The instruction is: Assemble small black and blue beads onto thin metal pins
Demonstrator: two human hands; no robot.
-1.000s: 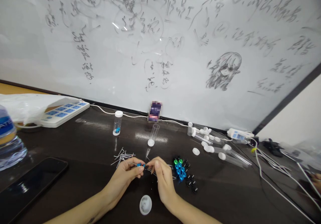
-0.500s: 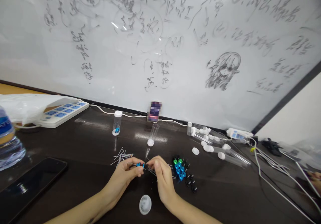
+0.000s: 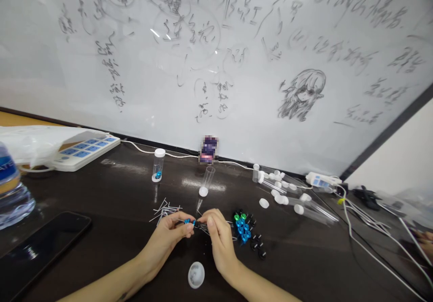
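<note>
The blue part (image 3: pixel 187 221) is held up off the surface (image 3: pixel 304 261), beyond the dish (image 3: pixel 196 275) and a little to its left. It looks small, stiff and light, with a smooth sheen, so it would probably take firm pressure without harm but could turn or slip between the fingers. The best hold would likely be by its rim, thumb against forefinger, with its end face left free.

The left hand (image 3: pixel 169 234) has it that way: its grip is closed, thumb and fingertips pinching the blue part. The right hand (image 3: pixel 220 236), beyond the dish and to its right, has its fingertips bunched at a dark bit beside the blue part; whether its grip clasps that bit is too small to tell.

Bent rods (image 3: pixel 165 209) lie beyond the dish on its left, more of them behind the hands; they look thin, rigid and apt to roll or tangle. Right of the dish and beyond it sit blue pieces (image 3: pixel 242 232), green pieces (image 3: pixel 237 218) and black screws (image 3: pixel 262 253), all best picked up singly. Farther beyond the dish stands an open tube (image 3: pixel 209 178), clear, light and probably easily tipped, so better held low.
</note>
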